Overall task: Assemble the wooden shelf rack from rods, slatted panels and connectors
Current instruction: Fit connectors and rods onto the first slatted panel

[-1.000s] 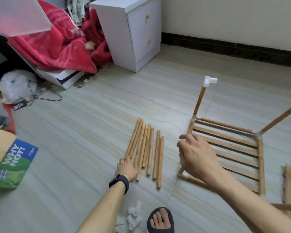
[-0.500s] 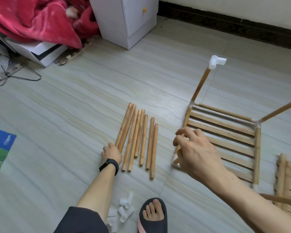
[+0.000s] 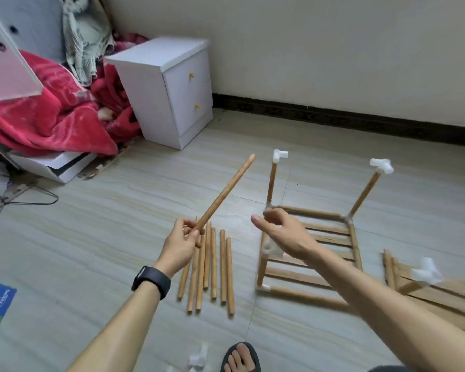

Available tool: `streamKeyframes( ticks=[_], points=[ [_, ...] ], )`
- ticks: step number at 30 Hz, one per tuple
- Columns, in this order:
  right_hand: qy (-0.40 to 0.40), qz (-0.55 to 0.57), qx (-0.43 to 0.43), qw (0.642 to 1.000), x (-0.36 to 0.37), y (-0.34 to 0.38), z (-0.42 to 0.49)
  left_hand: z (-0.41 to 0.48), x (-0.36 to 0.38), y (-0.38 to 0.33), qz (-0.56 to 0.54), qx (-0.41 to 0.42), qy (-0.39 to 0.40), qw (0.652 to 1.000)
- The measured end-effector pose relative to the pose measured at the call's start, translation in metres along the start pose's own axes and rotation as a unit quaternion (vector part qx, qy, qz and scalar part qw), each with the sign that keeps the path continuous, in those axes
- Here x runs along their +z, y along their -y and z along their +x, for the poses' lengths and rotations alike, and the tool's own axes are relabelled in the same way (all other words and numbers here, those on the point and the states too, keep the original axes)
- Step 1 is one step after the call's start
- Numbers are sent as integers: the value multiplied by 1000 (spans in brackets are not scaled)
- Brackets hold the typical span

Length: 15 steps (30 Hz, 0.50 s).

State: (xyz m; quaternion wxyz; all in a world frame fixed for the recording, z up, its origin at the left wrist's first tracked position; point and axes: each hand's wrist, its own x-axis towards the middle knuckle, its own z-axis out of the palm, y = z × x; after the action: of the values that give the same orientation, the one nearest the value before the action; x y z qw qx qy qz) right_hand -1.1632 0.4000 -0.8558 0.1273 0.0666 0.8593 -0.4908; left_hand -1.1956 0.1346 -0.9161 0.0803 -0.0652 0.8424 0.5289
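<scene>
Here we are pinching one wooden rod [image 3: 223,196] by its lower end in our left hand [image 3: 181,244], thumb and fingers curled round it, and it is slanting up to the right above the loose rods [image 3: 215,267] lying side by side on the floor [image 3: 105,237]. Our right hand [image 3: 285,234] is hovering with relaxed, spread fingers, holding nothing, over the left edge of the slatted panel frame [image 3: 301,294] (two rods are standing up from its far corners, each capped by a white connector [image 3: 279,155]). A second slatted panel [image 3: 446,294] is lying just to its right.
</scene>
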Motion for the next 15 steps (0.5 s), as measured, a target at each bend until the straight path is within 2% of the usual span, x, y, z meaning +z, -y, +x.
streamKeyframes(
  ticks=[2, 5, 7, 9, 11, 13, 15],
  points=[
    [-7, 200, 45, 979, -16, 1, -15, -17, 5, -36, 4, 78, 35, 996],
    [-30, 425, 58, 903, -44, -13, -40, -41, 23, -79, 82, 177, 95, 976],
    [-78, 500, 63, 860, -58, -29, -58, -50, 40, -95, 123, 212, 131, 961],
    [-118, 523, 78, 841, -65, -46, -76, -55, 60, -105, 126, 221, 145, 956],
    [-155, 526, 90, 831, -69, -63, -93, -52, 80, -108, 93, 193, 143, 966],
    [-185, 531, 97, 821, -69, -80, -108, -43, 100, -106, 43, 111, 137, 983],
    [-203, 542, 99, 809, -69, -96, -120, -33, 117, -97, 45, 32, 121, 991]
  ],
)
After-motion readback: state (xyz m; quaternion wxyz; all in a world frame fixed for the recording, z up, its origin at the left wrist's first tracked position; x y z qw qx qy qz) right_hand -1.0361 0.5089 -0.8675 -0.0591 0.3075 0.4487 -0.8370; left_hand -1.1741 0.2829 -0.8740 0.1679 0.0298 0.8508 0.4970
